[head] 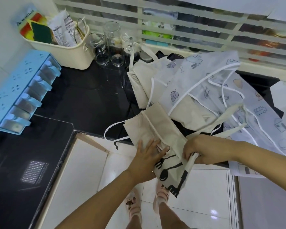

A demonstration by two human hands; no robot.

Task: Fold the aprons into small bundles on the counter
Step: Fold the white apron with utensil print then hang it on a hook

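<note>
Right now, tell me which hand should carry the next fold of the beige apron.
Right, probably. The right hand pinches an edge of the beige apron, so it can carry that over; the left hand lies flat on the cloth, pinning it.

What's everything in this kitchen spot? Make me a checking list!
Surface: black counter, shiny, partly covered by cloth.
Job's things: beige utensil-print apron, partly folded, hanging over the counter's edge; white printed apron, loose in a heap behind it.
Clutter: cream basket stuffed with packets; glass jars beside it; blue seasoning rack on the left.
Grippers: left hand lies flat on the beige apron; right hand pinches its edge.
Cables: nothing seen.
Surroundings: tiled floor below; slatted window behind.
</note>
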